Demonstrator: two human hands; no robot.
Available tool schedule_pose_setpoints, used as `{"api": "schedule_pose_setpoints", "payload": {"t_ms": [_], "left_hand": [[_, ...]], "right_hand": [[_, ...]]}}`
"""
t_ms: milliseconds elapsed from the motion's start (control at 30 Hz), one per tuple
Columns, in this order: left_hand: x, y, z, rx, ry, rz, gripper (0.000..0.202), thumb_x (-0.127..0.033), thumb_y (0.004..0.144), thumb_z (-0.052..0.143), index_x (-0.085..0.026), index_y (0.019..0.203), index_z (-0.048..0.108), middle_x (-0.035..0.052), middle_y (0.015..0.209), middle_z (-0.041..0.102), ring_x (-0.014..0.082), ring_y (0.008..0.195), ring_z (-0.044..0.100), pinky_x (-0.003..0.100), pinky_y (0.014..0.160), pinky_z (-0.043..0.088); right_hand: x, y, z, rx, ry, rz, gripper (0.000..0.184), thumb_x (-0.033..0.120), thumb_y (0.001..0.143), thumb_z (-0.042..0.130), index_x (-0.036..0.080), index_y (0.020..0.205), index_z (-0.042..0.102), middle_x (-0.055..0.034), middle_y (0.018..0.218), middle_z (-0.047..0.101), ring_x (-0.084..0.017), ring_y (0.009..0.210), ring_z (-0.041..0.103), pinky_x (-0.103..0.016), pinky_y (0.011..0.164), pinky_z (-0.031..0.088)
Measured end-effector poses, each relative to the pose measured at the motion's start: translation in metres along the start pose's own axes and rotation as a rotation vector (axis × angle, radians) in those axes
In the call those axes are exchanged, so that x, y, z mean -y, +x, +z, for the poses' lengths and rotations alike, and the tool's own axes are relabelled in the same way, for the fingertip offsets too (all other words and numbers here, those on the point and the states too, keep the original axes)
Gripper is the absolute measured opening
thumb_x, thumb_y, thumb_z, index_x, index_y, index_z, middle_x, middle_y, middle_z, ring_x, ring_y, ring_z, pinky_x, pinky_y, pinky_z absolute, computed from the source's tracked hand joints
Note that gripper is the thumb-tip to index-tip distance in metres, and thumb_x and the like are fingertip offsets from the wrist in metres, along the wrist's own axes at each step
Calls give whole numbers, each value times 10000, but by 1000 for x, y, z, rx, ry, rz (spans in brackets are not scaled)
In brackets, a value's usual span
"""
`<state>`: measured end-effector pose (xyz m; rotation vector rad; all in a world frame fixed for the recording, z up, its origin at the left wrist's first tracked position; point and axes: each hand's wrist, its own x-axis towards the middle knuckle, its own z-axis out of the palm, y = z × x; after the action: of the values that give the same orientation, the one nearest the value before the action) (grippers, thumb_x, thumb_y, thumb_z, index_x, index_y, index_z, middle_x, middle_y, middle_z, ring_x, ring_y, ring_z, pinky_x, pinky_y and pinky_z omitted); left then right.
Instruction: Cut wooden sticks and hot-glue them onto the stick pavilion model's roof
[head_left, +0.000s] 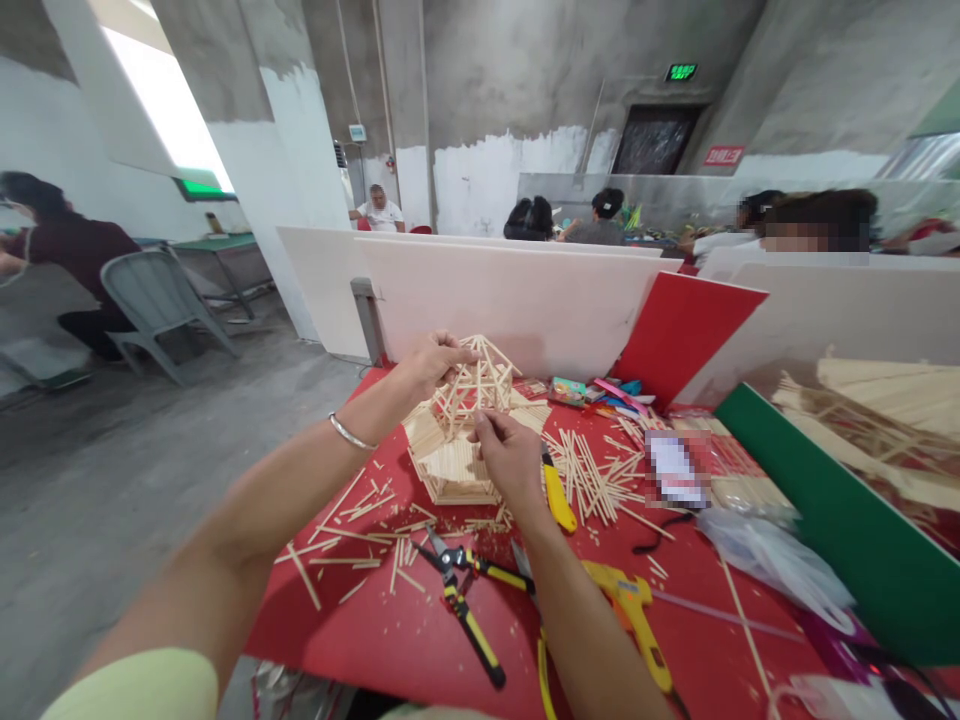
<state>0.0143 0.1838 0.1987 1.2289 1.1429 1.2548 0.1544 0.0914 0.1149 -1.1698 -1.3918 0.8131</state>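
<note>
A small house model built of thin wooden sticks [465,430] stands on the red table [405,630]. My left hand [431,362] grips the top left of its roof frame, fingers closed around the sticks. My right hand [506,455] is pinched at the front of the frame, fingertips pressed together on a stick of the model. A silver bracelet [352,433] sits on my left wrist.
Loose wooden sticks [592,475] lie scattered around the model. Yellow-handled pliers [465,600], a yellow glue gun [634,610] and a yellow utility knife [559,495] lie near me. White partition boards [517,300], a red board [682,325] and a green board [840,540] border the table. Other people sit at tables behind.
</note>
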Motion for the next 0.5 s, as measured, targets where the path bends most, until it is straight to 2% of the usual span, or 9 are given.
{"api": "schedule_pose_setpoints", "payload": {"t_ms": [267,500], "left_hand": [[-8,-5,3,-21,15,-20,472,-198,560,892,-194,641,427,-66,442,516,44,303,384,194,336,150],[-19,-19,10,-112,87,-34,392,-70,627,820,-190,651,447,-80,452,449,56,359,434,191,396,252]], "right_hand": [[-6,-3,-4,21,-37,-27,351,499,906,515,233,961,738,17,698,687,-106,501,578,-206,504,471],[7,-22,-18,8,-75,-37,357,495,894,520,228,942,752,-8,697,713,-146,577,643,-235,555,494]]}}
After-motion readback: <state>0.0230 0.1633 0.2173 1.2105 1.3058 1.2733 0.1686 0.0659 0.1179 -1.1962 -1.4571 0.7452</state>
